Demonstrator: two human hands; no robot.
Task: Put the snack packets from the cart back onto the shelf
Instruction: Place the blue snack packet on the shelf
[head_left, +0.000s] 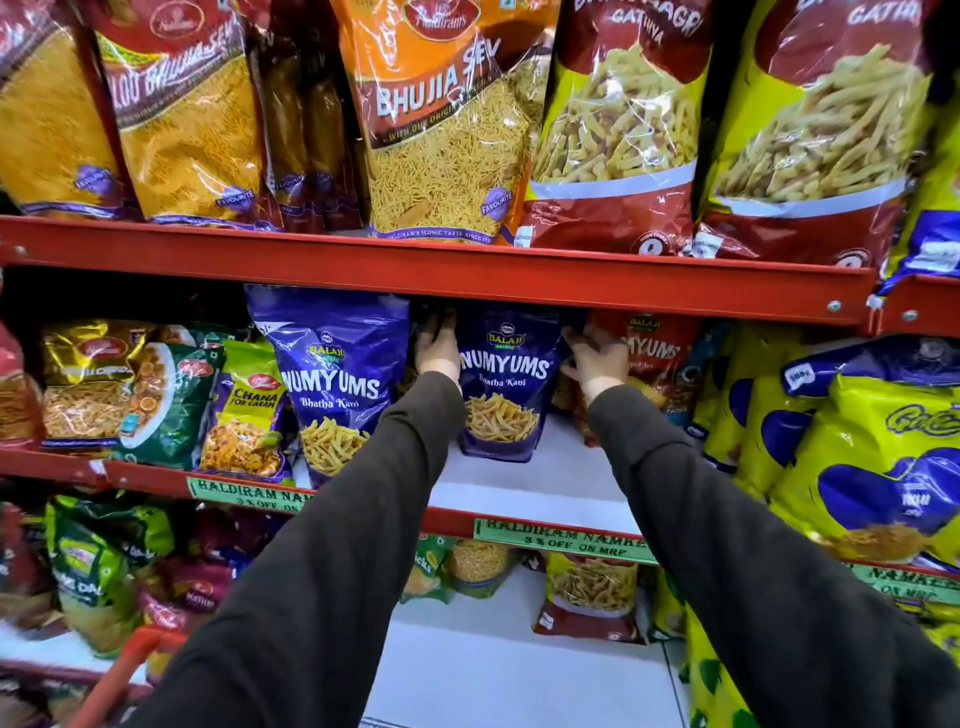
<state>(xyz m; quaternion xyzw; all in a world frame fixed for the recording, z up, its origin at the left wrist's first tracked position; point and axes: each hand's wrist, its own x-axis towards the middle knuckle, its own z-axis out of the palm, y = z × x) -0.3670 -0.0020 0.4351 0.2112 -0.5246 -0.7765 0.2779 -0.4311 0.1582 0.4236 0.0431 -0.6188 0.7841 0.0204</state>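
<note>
A purple Numyums packet (503, 384) stands upright deep on the white middle shelf (545, 483). My left hand (437, 348) grips its upper left edge and my right hand (597, 358) its upper right edge, both arms in dark sleeves reaching in. A second, larger-looking purple Numyums packet (340, 384) stands nearer the front on the left. A red Numyums packet (652, 353) stands right behind my right hand. The cart shows only as a red rim (130, 670) at the lower left.
Red shelf beams (467, 270) cross above and below the middle shelf, with green price labels (561, 543) on the lower one. Large sev and gathiya bags (441, 130) fill the top shelf. Yellow-blue bags (857, 467) crowd the right, mixed packets (156, 400) the left.
</note>
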